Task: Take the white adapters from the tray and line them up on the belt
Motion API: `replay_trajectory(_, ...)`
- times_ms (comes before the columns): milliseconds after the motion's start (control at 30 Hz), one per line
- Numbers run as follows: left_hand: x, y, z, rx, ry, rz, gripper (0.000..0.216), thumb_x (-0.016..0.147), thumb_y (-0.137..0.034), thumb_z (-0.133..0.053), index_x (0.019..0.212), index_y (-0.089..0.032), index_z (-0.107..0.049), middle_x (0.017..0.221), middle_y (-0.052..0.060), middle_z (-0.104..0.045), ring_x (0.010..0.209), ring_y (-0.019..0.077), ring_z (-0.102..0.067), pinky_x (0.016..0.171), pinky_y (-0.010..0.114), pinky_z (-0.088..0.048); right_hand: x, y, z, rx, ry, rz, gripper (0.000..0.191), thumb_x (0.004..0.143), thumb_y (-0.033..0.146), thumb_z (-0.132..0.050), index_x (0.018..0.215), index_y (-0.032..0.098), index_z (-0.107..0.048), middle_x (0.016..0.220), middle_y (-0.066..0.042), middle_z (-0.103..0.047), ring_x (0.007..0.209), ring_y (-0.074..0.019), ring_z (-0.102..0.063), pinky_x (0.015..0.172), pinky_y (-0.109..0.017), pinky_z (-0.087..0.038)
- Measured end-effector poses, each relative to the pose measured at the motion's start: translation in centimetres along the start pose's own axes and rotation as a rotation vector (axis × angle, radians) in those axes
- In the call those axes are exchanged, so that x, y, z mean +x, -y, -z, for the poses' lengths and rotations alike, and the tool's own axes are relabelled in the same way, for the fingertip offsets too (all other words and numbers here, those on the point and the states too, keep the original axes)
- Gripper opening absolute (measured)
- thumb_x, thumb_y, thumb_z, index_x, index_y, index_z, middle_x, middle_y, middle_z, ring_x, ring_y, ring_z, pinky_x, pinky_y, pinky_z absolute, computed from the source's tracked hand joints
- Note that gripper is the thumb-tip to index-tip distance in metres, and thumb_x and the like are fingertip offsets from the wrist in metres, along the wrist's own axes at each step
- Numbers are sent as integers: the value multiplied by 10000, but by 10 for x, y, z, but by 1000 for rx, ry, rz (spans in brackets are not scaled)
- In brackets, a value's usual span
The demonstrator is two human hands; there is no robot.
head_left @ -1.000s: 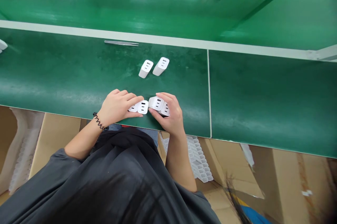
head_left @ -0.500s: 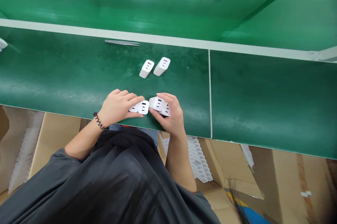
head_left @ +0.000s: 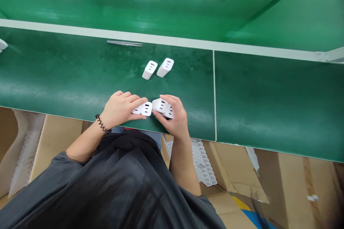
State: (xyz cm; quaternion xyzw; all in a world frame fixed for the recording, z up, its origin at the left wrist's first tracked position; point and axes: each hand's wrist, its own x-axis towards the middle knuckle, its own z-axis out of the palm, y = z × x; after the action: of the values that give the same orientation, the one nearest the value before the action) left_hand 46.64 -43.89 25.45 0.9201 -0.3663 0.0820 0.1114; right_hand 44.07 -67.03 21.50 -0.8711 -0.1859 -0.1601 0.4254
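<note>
The left hand point(head_left: 119, 109) pinches a white charger point(head_left: 145, 109); the right hand point(head_left: 174, 119) grips two chargers point(head_left: 163, 107) (ports up) on the green desk point(head_left: 67, 75).

L white chargers point(head_left: 145, 109); R white chargers point(head_left: 162, 105); ports up, side by side

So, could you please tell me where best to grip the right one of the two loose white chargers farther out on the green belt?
Probably pinch that charger across its long side faces, coming down from above: it lies flat, with a gap to its neighbour leaving finger room.
</note>
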Motion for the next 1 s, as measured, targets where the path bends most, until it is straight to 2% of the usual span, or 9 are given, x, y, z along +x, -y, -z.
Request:
replay_trajectory(167,0,-1,1,0,-13,-3,528,911,-663,-540,1195,-231,-644,1031,17,-742,786,184,-639,673,353,-374,-1,-1,0,18,-1,-9,466,865,318,-706,1301,283,-544,1209,-93,-630,1098,-282,-631,922,-487,-546)
replay_trajectory(567,0,-1,1,-4,25,20,539,922,-657,-534,1245,-239,-641,1053,48,-741,813,194,-647,677,354,-377,0,-1,-1,31,-4,-5,462,864,308,-708,1296,282,-548,1203,-88,-630,1083,-271,-632,900,-465,-550)
replay_trajectory(1000,0,-2,2,-12,23,27,532,920,-654,-542,1241,-242,-639,1055,26,-741,813,192,-647,688,352,-366,0,-1,0,39,1,-16,466,862,307,-713,1298,282,-551,1205,-92,-631,1089,-276,-633,905,-465,-553)
